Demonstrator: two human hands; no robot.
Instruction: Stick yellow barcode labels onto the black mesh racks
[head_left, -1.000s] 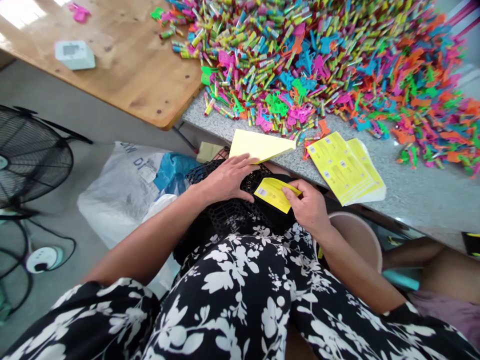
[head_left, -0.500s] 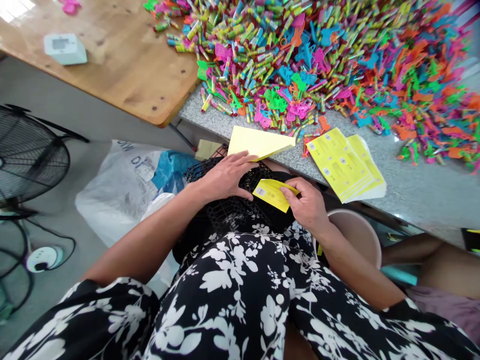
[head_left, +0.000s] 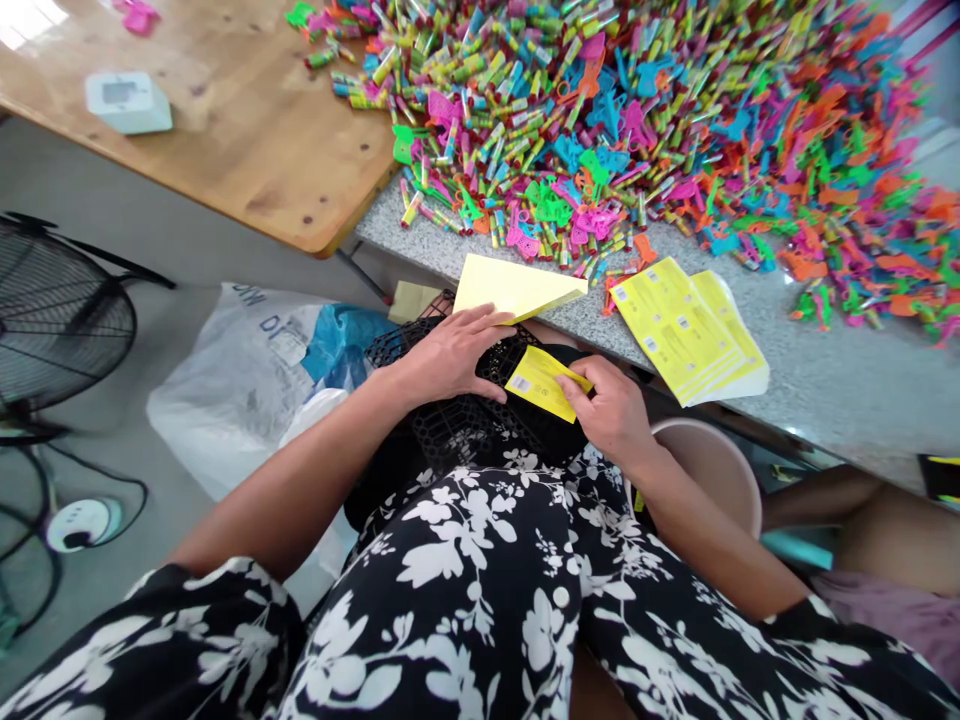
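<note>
My right hand (head_left: 613,408) pinches the right end of a small yellow printed card (head_left: 541,388) with a barcode, held low over my lap. Its thumb lies on top and the fingers curl underneath. My left hand (head_left: 459,352) is spread, fingertips resting on the lower edge of a pale yellow paper piece (head_left: 504,285) at the counter's edge. The left thumb points toward the card's left corner, slightly apart from it. Beneath the hands sits a black mesh basket (head_left: 454,432), partly covered by my left hand and forearm.
Yellow printed sheets (head_left: 671,330) overhang the grey counter (head_left: 817,390). Behind them lies a big heap of colourful plastic toy pieces and small tubes (head_left: 517,120). A pinkish bucket (head_left: 712,470) stands right; plastic bags (head_left: 225,390) and a fan (head_left: 60,320) are left. Another person's leg (head_left: 892,520) shows right.
The card in my right hand has flattened a little, its upper edge tipping up and showing more of its face. My left hand has hardly moved.
</note>
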